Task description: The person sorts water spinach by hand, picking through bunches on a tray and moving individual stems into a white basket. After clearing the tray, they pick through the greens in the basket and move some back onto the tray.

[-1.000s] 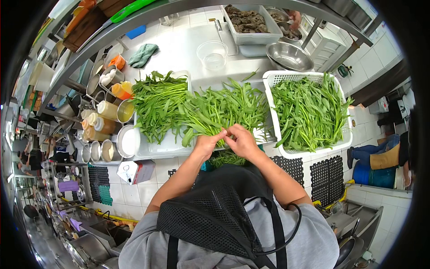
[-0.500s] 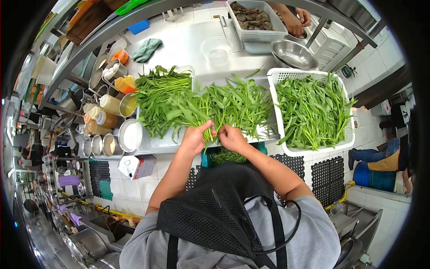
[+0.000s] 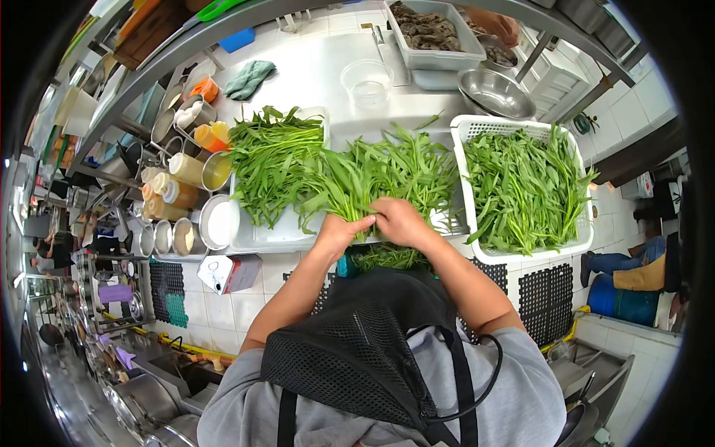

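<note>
Both hands meet at the front edge of the steel counter, closed round the stem ends of a bunch of leafy greens (image 3: 342,186). My left hand (image 3: 342,229) wraps the stems from the left, its thumb pointing right. My right hand (image 3: 398,221) touches it and grips the same stems. More loose greens (image 3: 413,160) lie behind and to the right of the bunch. At the left, a pile of greens (image 3: 272,145) fills a pale tray (image 3: 261,240). To the right stands a white basket (image 3: 463,186) full of greens (image 3: 525,186).
Sauce bottles (image 3: 184,170) and metal containers (image 3: 217,222) line the left side. Farther back are a green cloth (image 3: 250,79), a clear bowl (image 3: 367,83), a steel bowl (image 3: 497,94) and a tub of dark food (image 3: 428,31). Another person's hand (image 3: 500,27) is beside the tub.
My right hand has moved up and over the stems, and my left hand has shifted right and lower against it. The other person's hands have moved partly behind the shelf rail.
</note>
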### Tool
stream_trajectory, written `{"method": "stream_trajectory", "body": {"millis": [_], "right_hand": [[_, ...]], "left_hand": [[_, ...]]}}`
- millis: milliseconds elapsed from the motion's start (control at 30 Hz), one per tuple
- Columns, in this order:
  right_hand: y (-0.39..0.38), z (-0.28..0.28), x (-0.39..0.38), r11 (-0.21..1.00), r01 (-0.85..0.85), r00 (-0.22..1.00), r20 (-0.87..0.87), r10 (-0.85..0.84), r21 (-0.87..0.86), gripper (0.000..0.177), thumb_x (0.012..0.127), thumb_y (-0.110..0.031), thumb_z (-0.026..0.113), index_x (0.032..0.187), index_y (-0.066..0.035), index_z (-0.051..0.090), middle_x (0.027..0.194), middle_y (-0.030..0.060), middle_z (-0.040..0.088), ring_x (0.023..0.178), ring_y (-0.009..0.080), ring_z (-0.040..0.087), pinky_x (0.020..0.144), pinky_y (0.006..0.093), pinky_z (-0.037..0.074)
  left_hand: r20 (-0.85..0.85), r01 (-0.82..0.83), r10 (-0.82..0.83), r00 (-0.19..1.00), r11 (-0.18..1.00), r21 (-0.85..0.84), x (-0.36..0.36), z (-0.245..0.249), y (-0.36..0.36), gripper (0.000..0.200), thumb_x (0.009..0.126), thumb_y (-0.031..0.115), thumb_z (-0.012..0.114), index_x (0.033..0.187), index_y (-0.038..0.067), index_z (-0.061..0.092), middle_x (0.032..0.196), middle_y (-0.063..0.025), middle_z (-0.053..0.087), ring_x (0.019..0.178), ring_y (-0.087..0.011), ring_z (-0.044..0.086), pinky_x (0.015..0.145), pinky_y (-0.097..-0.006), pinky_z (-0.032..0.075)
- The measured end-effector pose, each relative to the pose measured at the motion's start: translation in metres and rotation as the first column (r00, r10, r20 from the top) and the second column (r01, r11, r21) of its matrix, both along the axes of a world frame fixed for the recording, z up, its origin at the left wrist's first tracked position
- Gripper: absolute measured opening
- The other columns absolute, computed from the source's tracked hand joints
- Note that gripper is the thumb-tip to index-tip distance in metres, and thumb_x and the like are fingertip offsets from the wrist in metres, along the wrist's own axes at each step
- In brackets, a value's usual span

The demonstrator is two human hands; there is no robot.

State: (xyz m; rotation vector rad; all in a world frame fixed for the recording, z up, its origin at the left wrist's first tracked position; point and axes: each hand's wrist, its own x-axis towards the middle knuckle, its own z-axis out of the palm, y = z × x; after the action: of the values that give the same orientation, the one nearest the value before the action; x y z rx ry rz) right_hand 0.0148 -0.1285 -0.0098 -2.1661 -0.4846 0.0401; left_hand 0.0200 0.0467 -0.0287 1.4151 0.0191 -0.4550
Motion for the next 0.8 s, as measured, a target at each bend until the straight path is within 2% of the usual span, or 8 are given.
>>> {"method": "stream_trajectory", "body": {"millis": [133,200,233,300,400,567,700,800], "right_hand": [[-0.004,0.009,0.003,0.989,-0.092,0.994,-0.051,0.099,0.117,0.018,0.084,-0.017,0.059,0.087,0.0,0.062,0.083,0.0204,0.064,0.08,0.0381,0.062,0.071,0.0459,0.048],[0.0,-0.009,0.003,0.964,0.266,0.932,-0.253,-0.259,-0.008,0.025,0.084,-0.025,0.062,0.085,0.0,0.061,0.079,0.0208,0.064,0.076,0.0388,0.063,0.07,0.0476,0.049],[0.004,-0.019,0.001,0.967,0.256,0.934,-0.255,-0.25,-0.011,0.025,0.084,-0.025,0.062,0.085,0.0,0.061,0.079,0.0208,0.064,0.076,0.0388,0.063,0.07,0.0476,0.049],[0.012,-0.04,-0.004,0.907,0.141,0.964,-0.154,-0.217,-0.396,0.032,0.082,-0.032,0.065,0.084,0.0,0.062,0.075,0.0212,0.064,0.071,0.0392,0.063,0.067,0.0483,0.05],[0.02,-0.059,0.0,0.907,0.191,0.961,-0.118,-0.251,-0.375,0.027,0.081,-0.029,0.063,0.083,-0.002,0.063,0.075,0.0215,0.065,0.072,0.04,0.063,0.066,0.0494,0.051],[0.01,-0.051,0.007,0.903,0.272,0.924,-0.171,-0.341,-0.334,0.023,0.079,-0.025,0.06,0.081,-0.003,0.063,0.076,0.0214,0.065,0.072,0.0399,0.063,0.066,0.0489,0.051],[0.009,-0.043,-0.002,0.876,0.13,0.983,-0.056,-0.175,-0.464,0.028,0.078,-0.027,0.063,0.084,0.001,0.061,0.08,0.0212,0.066,0.073,0.0396,0.065,0.067,0.0491,0.052],[0.009,-0.049,0.005,0.859,0.11,0.969,-0.136,-0.204,-0.5,0.032,0.077,-0.03,0.066,0.083,0.001,0.06,0.084,0.0215,0.067,0.076,0.0391,0.065,0.068,0.0473,0.053]], "left_hand": [[-0.058,-0.062,0.058,0.997,0.996,-0.062,0.003,0.016,0.01,0.019,0.082,0.009,0.071,0.097,0.003,0.062,0.084,-0.0043,0.063,0.07,-0.0146,0.057,0.063,-0.0297,0.047],[-0.06,-0.094,0.084,0.995,0.978,-0.187,0.009,0.028,0.018,0.016,0.084,0.01,0.069,0.096,0.003,0.062,0.083,-0.005,0.063,0.069,-0.0156,0.057,0.063,-0.0302,0.047],[-0.058,-0.113,0.1,0.993,0.946,-0.302,0.011,0.037,0.022,0.013,0.086,0.011,0.066,0.095,0.003,0.061,0.083,-0.0056,0.063,0.068,-0.0165,0.058,0.063,-0.0306,0.047],[-0.125,-0.176,0.144,0.982,0.936,-0.305,0.012,0.05,0.026,0.016,0.086,0.009,0.064,0.097,-0.001,0.058,0.083,-0.0117,0.064,0.068,-0.0216,0.059,0.069,-0.0339,0.049],[-0.163,-0.212,0.158,0.974,0.891,-0.401,0.012,0.053,0.029,0.014,0.086,0.008,0.064,0.095,-0.001,0.057,0.084,-0.0135,0.065,0.071,-0.0218,0.061,0.069,-0.0343,0.049],[-0.19,-0.248,0.191,0.963,0.906,-0.343,0.009,0.038,0.027,0.012,0.085,0.006,0.061,0.097,0.001,0.058,0.085,-0.0104,0.065,0.074,-0.0205,0.063,0.069,-0.0337,0.051],[-0.173,-0.254,0.21,0.962,0.922,-0.292,0.008,0.029,0.015,0.013,0.083,0.004,0.063,0.095,0.0,0.059,0.083,-0.0091,0.065,0.073,-0.0195,0.063,0.07,-0.0335,0.05],[0.013,-0.07,0.069,0.998,0.988,0.139,0.005,0.011,0.008,0.018,0.083,0.011,0.065,0.094,-0.003,0.061,0.082,-0.0103,0.065,0.074,-0.0162,0.063,0.068,-0.0314,0.049]]}}
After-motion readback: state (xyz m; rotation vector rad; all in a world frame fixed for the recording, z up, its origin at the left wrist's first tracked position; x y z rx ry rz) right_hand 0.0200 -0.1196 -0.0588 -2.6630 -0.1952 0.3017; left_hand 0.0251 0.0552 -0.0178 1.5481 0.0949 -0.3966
